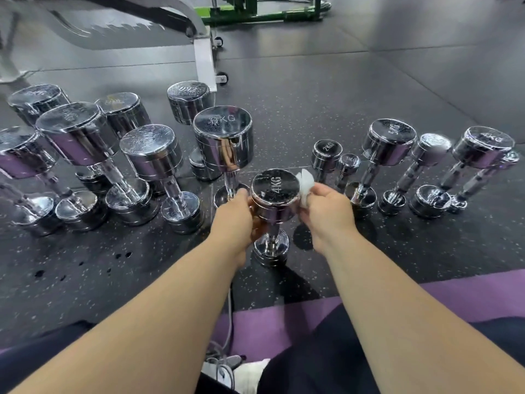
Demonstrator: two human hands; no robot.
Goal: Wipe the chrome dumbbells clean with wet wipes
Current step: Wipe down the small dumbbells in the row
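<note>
Left grip [236, 213] holds the upper head of the 4KG dumbbell [275, 191] at its 9 o'clock side, fingers curled round the chrome. Right grip [326, 211] pinches a white wipe [305, 184] and presses it to the same head at 3 o'clock.

The dumbbell stands on end on the black speckled floor [298, 89], its lower head down, at the centre of the view, just in front of the person.

Other chrome dumbbells stand on end around it:
- A larger one [223, 137], its number blurred, at 12 o'clock, close behind.
- A cluster of large ones [76, 135] from 9 to 11 o'clock.
- A 2KG dumbbell [326, 155] at 1 o'clock.
- A row of smaller ones [392, 146] from 2 to 3 o'clock.

A purple mat [468, 291] lies at 5 o'clock. A white bench frame [205, 58] stands at 12 o'clock, well behind.
</note>
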